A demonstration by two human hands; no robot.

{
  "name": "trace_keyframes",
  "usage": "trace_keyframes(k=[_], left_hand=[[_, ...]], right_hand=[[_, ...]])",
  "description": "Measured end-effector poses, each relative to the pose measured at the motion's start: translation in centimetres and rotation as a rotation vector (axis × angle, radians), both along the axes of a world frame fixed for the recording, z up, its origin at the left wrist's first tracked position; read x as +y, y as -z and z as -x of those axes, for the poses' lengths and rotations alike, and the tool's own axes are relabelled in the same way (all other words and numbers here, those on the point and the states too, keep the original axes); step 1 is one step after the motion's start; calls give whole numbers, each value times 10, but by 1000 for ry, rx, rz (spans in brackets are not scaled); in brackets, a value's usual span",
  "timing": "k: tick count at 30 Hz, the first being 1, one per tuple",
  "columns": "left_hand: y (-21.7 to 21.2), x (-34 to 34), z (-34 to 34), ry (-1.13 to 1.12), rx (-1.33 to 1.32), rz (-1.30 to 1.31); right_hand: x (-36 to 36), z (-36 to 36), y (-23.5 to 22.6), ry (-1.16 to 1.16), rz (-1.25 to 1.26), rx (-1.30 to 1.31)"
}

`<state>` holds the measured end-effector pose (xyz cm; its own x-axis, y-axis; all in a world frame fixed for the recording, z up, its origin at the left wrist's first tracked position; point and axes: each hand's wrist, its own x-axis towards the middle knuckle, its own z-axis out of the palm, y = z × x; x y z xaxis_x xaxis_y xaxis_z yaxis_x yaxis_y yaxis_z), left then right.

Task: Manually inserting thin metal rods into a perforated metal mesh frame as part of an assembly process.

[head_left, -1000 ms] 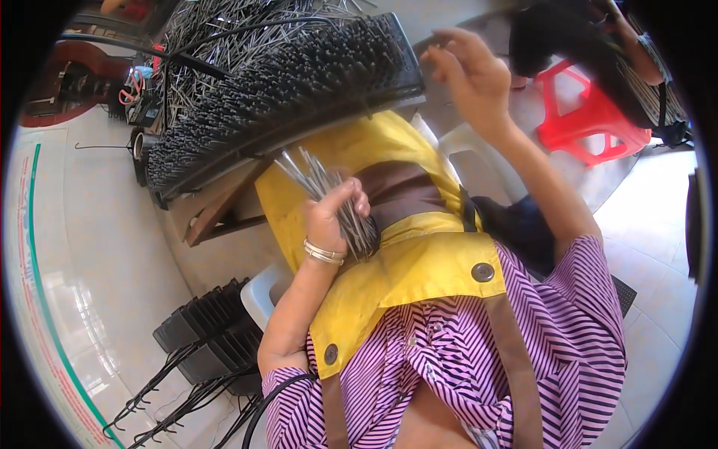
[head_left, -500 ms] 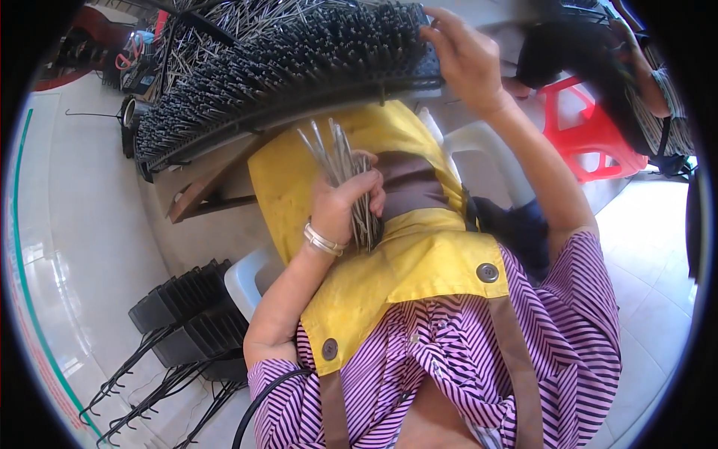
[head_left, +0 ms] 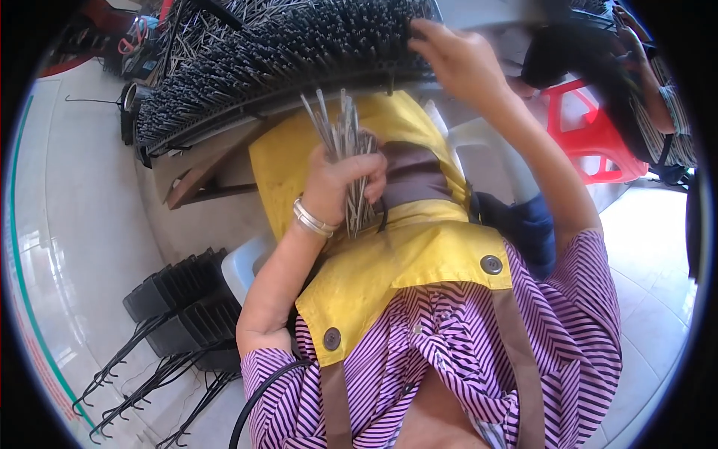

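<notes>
My left hand (head_left: 345,179) is closed round a bundle of thin grey metal rods (head_left: 336,123) in front of the yellow apron (head_left: 280,165). The rods lean, their upper ends fanning out above the fist and their lower ends showing below it. Beyond them stands a long black rack (head_left: 299,112) packed with upright dark rods (head_left: 292,60). At the rack's right end my right hand (head_left: 462,63) reaches over with bent fingers and thumb drawn in among the rod tips. Whatever those fingertips pinch is too small to make out.
Behind the rack lies a heap of loose rods (head_left: 198,34). Black trays with hooked wires (head_left: 187,299) stand on the floor at the left. A red plastic stool (head_left: 591,135) and another person's arm (head_left: 649,82) are at the right. A brown frame (head_left: 198,179) sits under the rack.
My right hand has shifted slightly left and nearer along the rack's right end. My left hand, still gripping the rods, has risen a little.
</notes>
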<state>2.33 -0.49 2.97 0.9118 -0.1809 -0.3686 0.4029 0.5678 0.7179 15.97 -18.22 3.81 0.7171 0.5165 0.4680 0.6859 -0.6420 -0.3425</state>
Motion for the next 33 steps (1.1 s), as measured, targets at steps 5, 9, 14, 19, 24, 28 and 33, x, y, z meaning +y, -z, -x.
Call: trace_keyframes(k=[5,9,14,19,24,28,33], left_hand=[[3,6,3,190,-36,-95],[2,0,6,308,-109,-115],[2,-6,5,304,-81,-182],[5,-6,1,364,-126,-192],[0,-6,-1,396,-80,-138],[2,-6,0,395,-69,-94],[2,-7,-1,383,-29,-100]], right_hand=[[17,59,-16,-248,-608,1011],[17,78,-10,-188,-735,1171],[8,78,-5,-112,-862,1285],[0,73,-1,-50,-862,1231],[-4,73,3,-145,-1014,1230],[-10,68,1,-202,-935,1150],[-22,51,6,-95,-1092,1102]])
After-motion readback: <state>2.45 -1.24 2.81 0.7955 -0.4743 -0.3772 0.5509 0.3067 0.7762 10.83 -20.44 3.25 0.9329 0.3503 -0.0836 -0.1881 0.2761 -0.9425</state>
